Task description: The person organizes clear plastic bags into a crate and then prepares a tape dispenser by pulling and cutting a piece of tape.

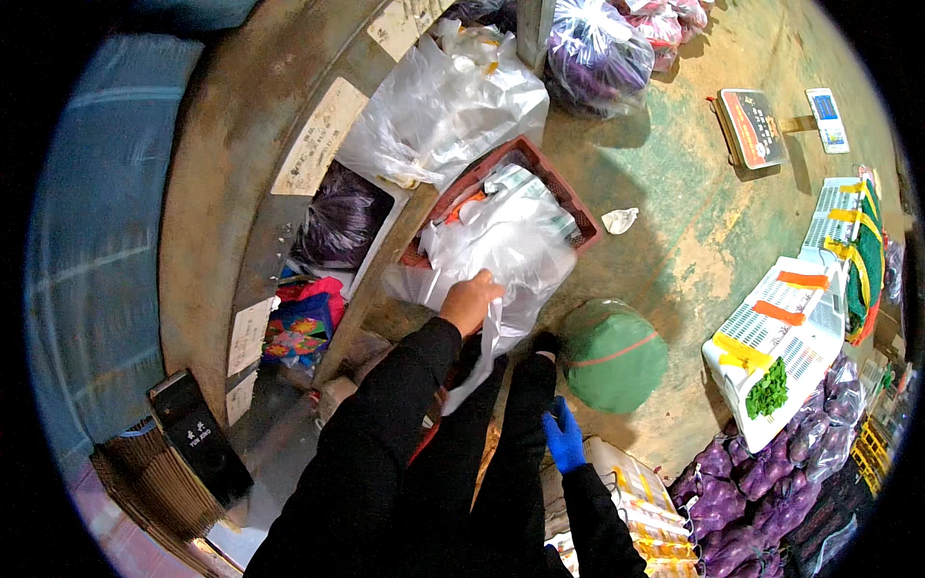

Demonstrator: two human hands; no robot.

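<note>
Black sleeves and trousers fill the lower centre. Right hand (pixel 564 435), blue-gloved, hangs by the right leg, fingers loosely curled around nothing, near white rectangular packs with yellow and orange bands (pixel 636 501).

Left hand (pixel 470 301), bare, reaches forward; fingers closed, pinching a clear plastic bag (pixel 501 279). The bag's long axis runs near to far: its loose tail droops toward the person's legs, its bulk lies on the red-brown crate (pixel 559 188).

Crate: rectangular, set cornerwise, heaped with crumpled clear and white bags. Just right of the hand, a round green bundle (pixel 614 354) with a thin red band across it, on the green floor.

Left: black flat device (pixel 200 435) on a stack of brown cardboard (pixel 159 486). Pale rectangular labels (pixel 318 135) spaced along a curved grey rail. Below the rail, a dark purple bagged heap (pixel 339 222) and bright patterned cloth.

Right: white slotted crates (pixel 780 332) with orange and yellow tape strips, green leaves in one. Purple net sacks (pixel 732 482) piled beside them.

Far: more clear bags (pixel 443 101); a bag of purple produce (pixel 593 53); a dark rectangular sign (pixel 753 127) and a small white card lying flat.
</note>
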